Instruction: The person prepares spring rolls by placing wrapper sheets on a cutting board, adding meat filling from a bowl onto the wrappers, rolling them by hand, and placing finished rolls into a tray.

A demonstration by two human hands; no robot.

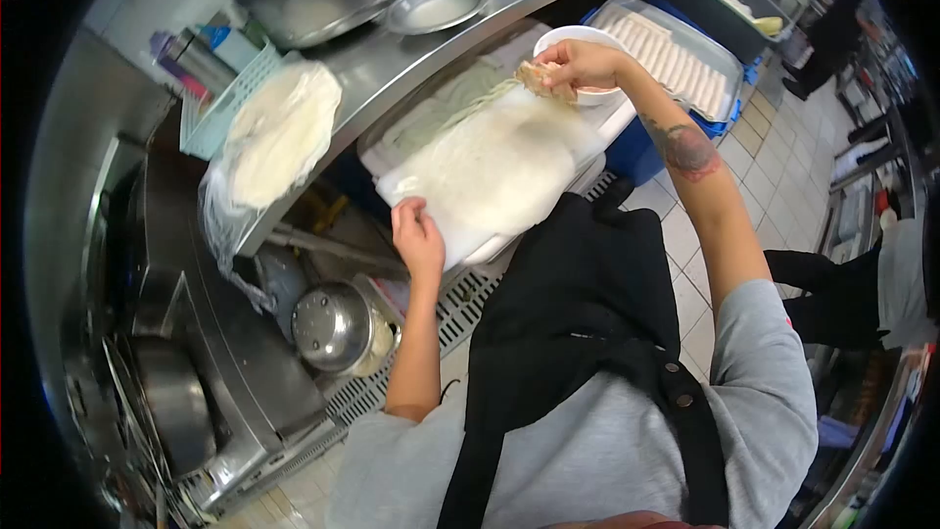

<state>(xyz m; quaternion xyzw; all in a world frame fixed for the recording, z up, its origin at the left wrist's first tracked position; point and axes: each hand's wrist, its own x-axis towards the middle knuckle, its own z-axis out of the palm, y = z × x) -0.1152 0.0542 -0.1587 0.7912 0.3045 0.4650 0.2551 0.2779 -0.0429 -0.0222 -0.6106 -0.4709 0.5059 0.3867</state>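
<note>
A thin, round white dough sheet lies on a white board in front of me. My left hand rests at the board's near left edge, its fingers slightly bent and apart, holding nothing. At the board's far end, my right hand pinches a light-brown, floppy, ragged piece whose kind I cannot make out. Just behind that hand stands a white bowl, its contents mostly hidden. The far right part of the sheet is blurred.
A steel counter carries a metal dish and a green basket. Stacked flat dough rounds overhang its edge. Pale rolls fill a tray at the back right. A perforated steel pot sits low left. Other people stand right.
</note>
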